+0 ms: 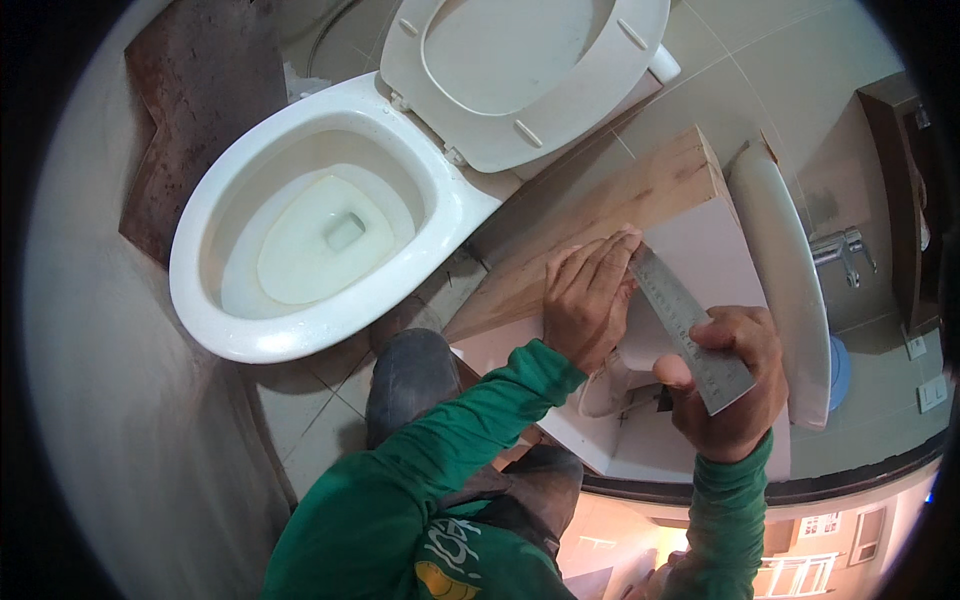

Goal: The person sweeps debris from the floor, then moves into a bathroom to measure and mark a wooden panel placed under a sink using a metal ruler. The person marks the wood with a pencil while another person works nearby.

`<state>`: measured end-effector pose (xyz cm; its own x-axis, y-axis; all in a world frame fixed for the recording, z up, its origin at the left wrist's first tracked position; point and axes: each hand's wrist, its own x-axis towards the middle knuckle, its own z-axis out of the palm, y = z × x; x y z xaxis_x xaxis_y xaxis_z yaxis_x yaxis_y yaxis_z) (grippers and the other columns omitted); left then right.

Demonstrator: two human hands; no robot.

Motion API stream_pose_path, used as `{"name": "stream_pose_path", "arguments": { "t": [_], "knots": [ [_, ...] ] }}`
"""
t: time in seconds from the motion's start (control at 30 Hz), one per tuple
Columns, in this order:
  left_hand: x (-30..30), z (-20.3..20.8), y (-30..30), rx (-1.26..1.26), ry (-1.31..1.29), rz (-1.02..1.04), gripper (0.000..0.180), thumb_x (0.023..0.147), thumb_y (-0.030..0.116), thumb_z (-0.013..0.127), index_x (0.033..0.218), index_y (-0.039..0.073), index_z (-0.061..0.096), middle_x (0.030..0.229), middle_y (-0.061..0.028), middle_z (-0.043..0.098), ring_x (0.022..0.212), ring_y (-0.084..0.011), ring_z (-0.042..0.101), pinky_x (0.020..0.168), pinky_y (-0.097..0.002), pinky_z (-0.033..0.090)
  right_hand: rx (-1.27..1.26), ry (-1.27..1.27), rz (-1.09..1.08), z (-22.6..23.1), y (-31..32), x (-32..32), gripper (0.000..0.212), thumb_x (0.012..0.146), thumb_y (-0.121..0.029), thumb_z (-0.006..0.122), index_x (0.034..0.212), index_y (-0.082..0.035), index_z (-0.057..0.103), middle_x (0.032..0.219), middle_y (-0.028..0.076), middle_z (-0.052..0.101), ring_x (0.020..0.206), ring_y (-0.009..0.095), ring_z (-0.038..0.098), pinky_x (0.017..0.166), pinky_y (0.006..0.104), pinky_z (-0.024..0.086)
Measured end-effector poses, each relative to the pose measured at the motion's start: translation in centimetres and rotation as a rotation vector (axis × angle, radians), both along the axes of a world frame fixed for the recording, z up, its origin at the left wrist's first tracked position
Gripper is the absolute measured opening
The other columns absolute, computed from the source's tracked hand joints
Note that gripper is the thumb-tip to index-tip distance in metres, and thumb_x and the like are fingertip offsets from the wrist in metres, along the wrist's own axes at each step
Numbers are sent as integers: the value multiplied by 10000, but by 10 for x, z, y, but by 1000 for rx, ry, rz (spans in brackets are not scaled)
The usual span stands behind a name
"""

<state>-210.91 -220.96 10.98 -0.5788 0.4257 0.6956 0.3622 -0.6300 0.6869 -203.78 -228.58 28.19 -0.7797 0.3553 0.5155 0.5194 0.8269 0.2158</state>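
Observation:
My right hand (735, 375) grips the near end of a steel ruler (690, 335), thumb and fingers on its two edges. It slants away from me across the cabinet's open front. At the ruler's far end, my left hand (590, 300) leans over the cabinet edge with its fingers close together, fingertips on the ruler. Part of the left thumb is hidden. The vanity cabinet (697, 237) has a white face and a bare wood-toned side (610, 205). White pipework (603, 390) shows inside, partly covered by my hands.
A white toilet bowl (445, 195) with its seat (405, 50) raised stands at the left. Beyond the cabinet is a white basin (785, 280) with a chrome faucet (845, 250). A brown board (205, 100) leans on the far-left wall. My knee (410, 385) is beside the toilet.

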Motion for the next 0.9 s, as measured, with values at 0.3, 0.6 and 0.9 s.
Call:
{"name": "stream_pose_path", "arguments": {
  "t": [0.3, 0.6, 0.9],
  "knots": [
    [-10, 0, 3, 93, -3, -103, 610, 806, -54, 675, 1404, -8, 565, 1354, -203, 635, 1211, -363, 634, 1017, -426, 523, 65, 0, 93, -7, 10, -2, 565, 682, -436, 927, 989, -73, 622, 834, 124, 668, 728, 292, 674, 613, 348, 536],
    [-17, 1, 1, 94, -14, -181, 547, 840, -28, 663, 1380, -44, 574, 1330, -234, 641, 1198, -383, 643, 1007, -430, 539, -19, 48, -44, -14, 13, 1, 584, 704, -547, 874, 828, -39, 615, 873, 180, 692, 796, 333, 720, 686, 374, 575],
    [-19, 0, 0, 91, -18, -196, 561, 819, -40, 652, 1376, -37, 585, 1334, -234, 643, 1191, -379, 654, 994, -420, 550, -94, 72, 121, -18, 27, 1, 608, 726, -530, 856, 951, -79, 515, 916, 197, 709, 913, 319, 743, 1037, 575, 516]
  ]
}}
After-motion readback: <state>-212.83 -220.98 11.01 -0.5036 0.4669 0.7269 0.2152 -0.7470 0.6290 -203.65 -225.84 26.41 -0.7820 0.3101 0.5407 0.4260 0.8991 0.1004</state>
